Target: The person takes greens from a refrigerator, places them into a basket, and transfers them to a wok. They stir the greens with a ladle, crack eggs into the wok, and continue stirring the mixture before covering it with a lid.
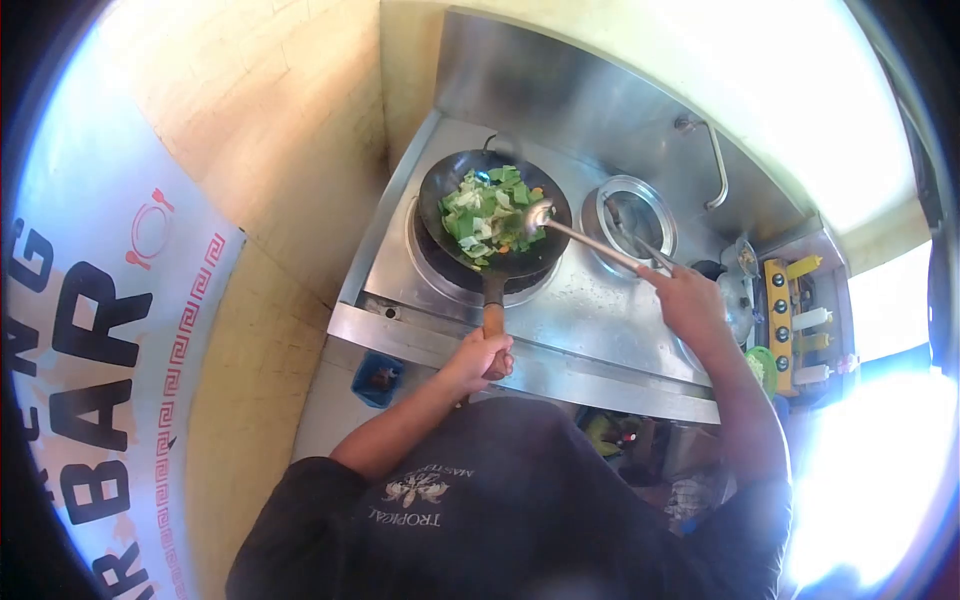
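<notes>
I am looking down at a steel cooking station [600,310], and the wok [494,216] is sitting over the left burner ring [440,275]. Its long axis is running from the pan straight back toward me, with the wooden handle [494,318] pointing at my body. My left hand [480,358] is wrapping that handle at its near end, fingers curled tight around it with no gap showing.

My right hand [690,300] is holding the far end of a long metal ladle [585,238]. The ladle is lying on a slant, its shaft running from my hand up and left, and its bowl is resting at the right edge of the food inside the wok. My fingers are closing narrowly around the shaft; I cannot tell how each one is placed.

The wok is holding chopped green and pale vegetables [485,212] with a few orange bits, heaped across most of its floor. Just right of the wok, a round steel pot [630,215] is sitting in the second opening; I cannot make out its contents. At the right edge, a yellow rack [785,320] is carrying squeeze bottles [812,320]. A bent tap [716,165] is rising from the back panel behind the pot.
</notes>
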The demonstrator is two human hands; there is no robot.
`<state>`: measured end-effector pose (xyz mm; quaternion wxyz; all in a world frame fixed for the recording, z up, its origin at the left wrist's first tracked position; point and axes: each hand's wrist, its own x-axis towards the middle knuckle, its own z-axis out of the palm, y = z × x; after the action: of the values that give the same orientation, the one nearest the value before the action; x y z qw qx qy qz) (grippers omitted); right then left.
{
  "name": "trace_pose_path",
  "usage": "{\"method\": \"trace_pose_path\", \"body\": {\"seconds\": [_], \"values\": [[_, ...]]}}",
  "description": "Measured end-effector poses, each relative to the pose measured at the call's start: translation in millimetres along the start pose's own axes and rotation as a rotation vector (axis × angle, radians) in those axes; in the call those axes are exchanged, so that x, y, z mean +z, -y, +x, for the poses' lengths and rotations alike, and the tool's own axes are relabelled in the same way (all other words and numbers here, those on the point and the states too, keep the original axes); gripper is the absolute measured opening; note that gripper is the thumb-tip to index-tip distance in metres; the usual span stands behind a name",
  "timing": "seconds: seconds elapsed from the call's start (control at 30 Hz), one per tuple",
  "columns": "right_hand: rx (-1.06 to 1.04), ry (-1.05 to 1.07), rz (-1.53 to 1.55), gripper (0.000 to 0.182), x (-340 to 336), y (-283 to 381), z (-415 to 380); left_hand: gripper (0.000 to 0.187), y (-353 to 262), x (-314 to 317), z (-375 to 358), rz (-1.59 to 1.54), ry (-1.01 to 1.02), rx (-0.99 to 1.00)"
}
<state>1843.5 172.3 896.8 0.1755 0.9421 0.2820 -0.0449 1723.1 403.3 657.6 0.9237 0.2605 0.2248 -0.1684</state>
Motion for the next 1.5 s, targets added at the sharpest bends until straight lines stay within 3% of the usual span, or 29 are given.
{"method": "trace_pose_path", "body": {"seconds": [0.07,0.23,0.3,0.4,0.43,0.47,0.53,0.63,0.77,0.83,0.87,0.93,1.03,1.13,1.3,1.37,1.4,1.47,1.5], "values": [[-0.037,-0.123,-0.093,0.043,5,-11,0,0.018,3,-3,0,0.022,0.009,0.028],[0.123,0.07,0.18,0.041,83,4,49,0.02,8,-20,10,0.013,0.04,0.024],[0.079,-0.156,0.551,0.039,119,4,60,0.019,5,-24,13,-0.009,0.018,0.037],[0.201,-0.265,0.72,0.04,142,23,74,0.024,7,-34,17,0.022,-0.021,0.042],[0.052,-0.515,0.712,0.042,186,21,95,0.021,6,-39,20,0.034,0.02,0.04],[0.059,-0.508,0.716,0.042,176,32,92,0.019,9,-43,20,0.047,0.059,0.033],[0.414,0.249,1.259,0.045,125,67,91,0.018,8,-43,19,0.038,0.053,0.024],[0.394,0.342,1.526,0.045,114,71,88,0.019,9,-43,23,0.016,0.048,0.036],[0.231,0.305,1.209,0.046,86,83,75,0.022,8,-43,22,0.012,0.062,0.02],[-0.138,0.03,0.445,0.046,101,82,61,0.022,6,-41,20,0.017,0.04,0.011],[-0.136,0.031,0.451,0.046,96,83,57,0.022,5,-40,19,0.018,0.02,0.0],[0.072,0.227,0.278,0.045,79,82,47,0.02,5,-39,18,0.024,0.022,0.013],[0.115,0.086,0.398,0.043,108,80,85,0.019,8,-40,21,0.028,0.027,0.022],[0.056,0.109,0.486,0.045,120,94,104,0.02,0,-40,20,0.08,0.02,-0.009],[0.058,0.24,0.246,0.042,83,86,43,0.015,-9,0,-14,0.06,0.021,-0.042],[-0.091,-0.006,0.603,0.04,96,57,52,0.015,-12,36,-38,-0.026,0.126,-0.091],[-0.095,-0.008,0.601,0.04,78,55,49,0.015,-10,32,-34,-0.027,0.127,-0.086],[0.265,0.369,0.937,0.041,16,50,29,0.015,-4,15,-16,0.013,0.03,-0.015],[0.271,0.375,0.936,0.041,1,46,19,0.015,-2,9,-10,0.01,0.029,-0.022]]}}
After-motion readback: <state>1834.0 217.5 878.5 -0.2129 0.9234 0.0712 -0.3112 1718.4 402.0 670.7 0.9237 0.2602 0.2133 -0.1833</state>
